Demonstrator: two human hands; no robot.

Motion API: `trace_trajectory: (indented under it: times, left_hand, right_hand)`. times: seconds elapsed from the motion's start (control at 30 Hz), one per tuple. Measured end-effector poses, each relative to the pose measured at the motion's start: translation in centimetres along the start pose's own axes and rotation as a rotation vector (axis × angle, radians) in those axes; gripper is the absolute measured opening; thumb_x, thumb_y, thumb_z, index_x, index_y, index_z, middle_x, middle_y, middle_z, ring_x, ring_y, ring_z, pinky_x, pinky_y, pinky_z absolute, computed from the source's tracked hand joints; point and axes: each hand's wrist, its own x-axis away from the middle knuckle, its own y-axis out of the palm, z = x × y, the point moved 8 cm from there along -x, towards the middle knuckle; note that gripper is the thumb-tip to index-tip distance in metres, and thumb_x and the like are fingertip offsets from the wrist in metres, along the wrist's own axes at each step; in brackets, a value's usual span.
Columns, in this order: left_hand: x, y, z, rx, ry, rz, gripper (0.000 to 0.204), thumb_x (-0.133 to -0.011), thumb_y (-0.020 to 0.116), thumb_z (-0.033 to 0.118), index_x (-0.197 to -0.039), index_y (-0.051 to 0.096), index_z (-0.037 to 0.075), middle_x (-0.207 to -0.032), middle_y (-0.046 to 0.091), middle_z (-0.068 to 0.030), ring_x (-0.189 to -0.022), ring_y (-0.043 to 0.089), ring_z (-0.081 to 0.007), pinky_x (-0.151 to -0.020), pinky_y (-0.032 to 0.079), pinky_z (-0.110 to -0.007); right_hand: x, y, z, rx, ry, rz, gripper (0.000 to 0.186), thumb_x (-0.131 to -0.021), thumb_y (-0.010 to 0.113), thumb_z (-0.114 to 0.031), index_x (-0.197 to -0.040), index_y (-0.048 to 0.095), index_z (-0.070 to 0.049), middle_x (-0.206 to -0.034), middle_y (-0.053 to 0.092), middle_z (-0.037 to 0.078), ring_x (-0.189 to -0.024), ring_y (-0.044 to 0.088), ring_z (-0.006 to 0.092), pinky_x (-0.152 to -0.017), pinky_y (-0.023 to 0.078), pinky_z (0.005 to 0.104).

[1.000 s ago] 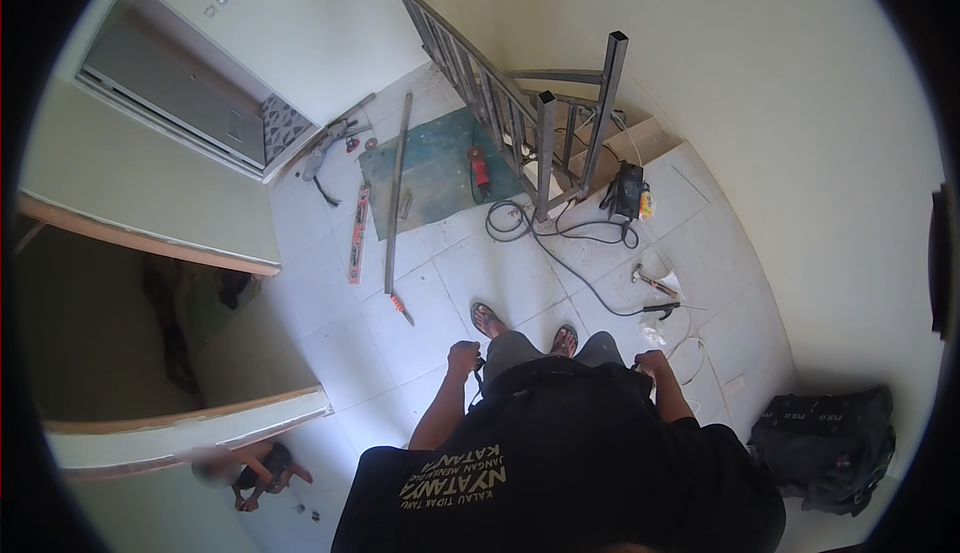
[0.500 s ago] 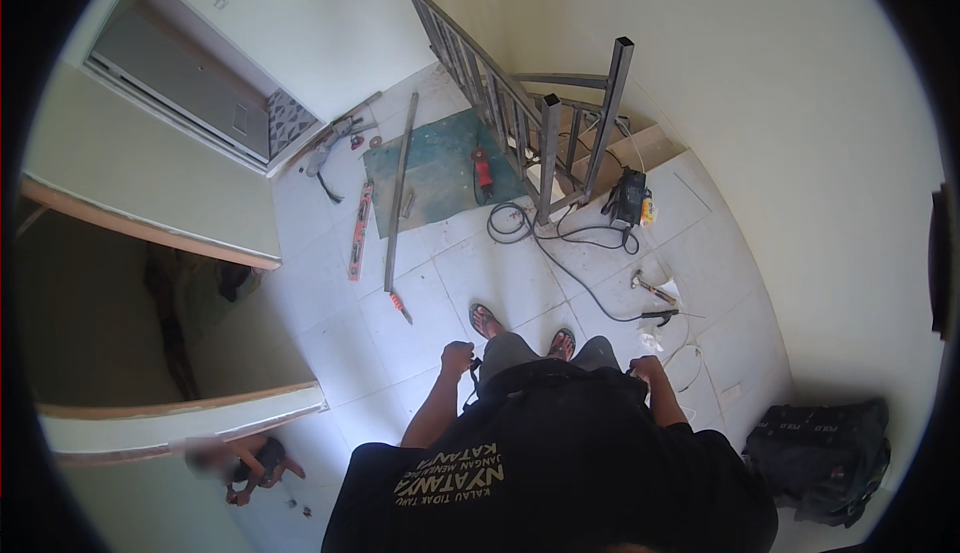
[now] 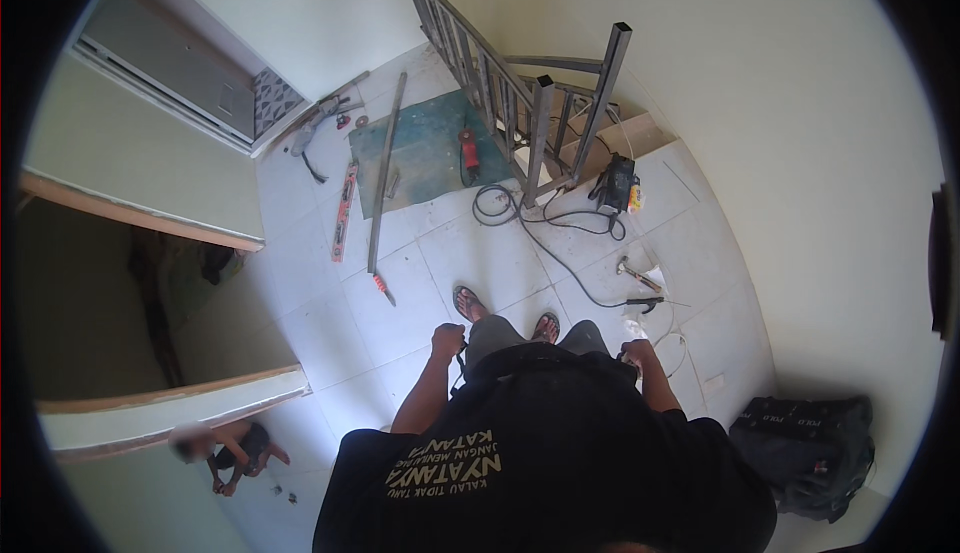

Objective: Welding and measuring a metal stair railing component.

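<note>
My left hand [image 3: 447,340] is closed beside my left thigh, with a thin black strap [image 3: 460,365] running from it toward my waist. On the other side, my right hand [image 3: 637,352] is closed near my right hip; a small dark strap end shows at its fingers. Whether both straps belong to one piece is hidden by my black shirt. Just ahead of my right hand, a welding electrode holder [image 3: 648,305] lies on the tiles with its cable, close to a hammer [image 3: 638,275].
Ahead stands a metal stair railing [image 3: 535,143]; a welding machine [image 3: 615,188] sits beside it. A red angle grinder [image 3: 469,156], metal bar [image 3: 388,173] and spirit level [image 3: 344,211] lie leftward. A black bag [image 3: 805,453] rests right. Another person [image 3: 240,453] crouches at left.
The view has shifted slightly, so floor items appear a little higher and farther left. Both hands stay closed at my sides.
</note>
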Motion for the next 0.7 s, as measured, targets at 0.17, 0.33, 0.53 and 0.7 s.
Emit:
trace_trajectory:
  times: [0.17,0.33,0.53,0.7]
  left_hand:
    - [-0.6,0.4,-0.1,-0.015,0.157,-0.032,0.013,-0.068,0.064,0.018,-0.074,0.058,0.008,-0.074,0.062,-0.0107,-0.077,0.061,-0.0307,-0.067,0.049,-0.042]
    - [-1.2,0.0,-0.5,-0.004,0.065,-0.078,0.016,-0.063,0.068,0.015,-0.072,0.057,0.008,-0.073,0.061,-0.0107,-0.076,0.061,-0.0304,-0.066,0.049,-0.042]
    - [-1.9,-0.7,5.7,-0.283,0.411,-0.068,0.015,-0.070,0.063,0.021,-0.077,0.061,0.008,-0.079,0.064,-0.0116,-0.080,0.063,-0.0296,-0.068,0.050,-0.041]
    - [-4.4,-1.2,15.1,-0.047,0.033,-0.040,0.032,-0.074,0.068,0.028,-0.090,0.066,0.000,-0.079,0.067,-0.0140,-0.072,0.065,-0.0225,-0.069,0.050,-0.033]
  right_hand:
    - [-0.4,-0.3,1.8,0.004,0.052,0.007,0.028,-0.067,0.059,-0.022,-0.077,0.065,0.004,-0.073,0.064,0.018,-0.062,0.061,0.0258,-0.058,0.048,0.0389]
    - [1.2,-0.7,1.9,-0.056,0.125,0.032,0.025,-0.068,0.061,-0.021,-0.076,0.065,0.003,-0.074,0.064,0.016,-0.062,0.062,0.0243,-0.058,0.049,0.0386]
    - [2.8,-0.8,3.3,-0.097,0.155,0.054,0.027,-0.068,0.061,-0.022,-0.078,0.065,0.002,-0.075,0.064,0.017,-0.063,0.062,0.0253,-0.061,0.049,0.0387]
    - [4.2,0.9,7.5,-0.147,0.271,0.074,0.028,-0.069,0.061,-0.023,-0.080,0.065,0.002,-0.076,0.065,0.018,-0.064,0.063,0.0260,-0.062,0.050,0.0389]
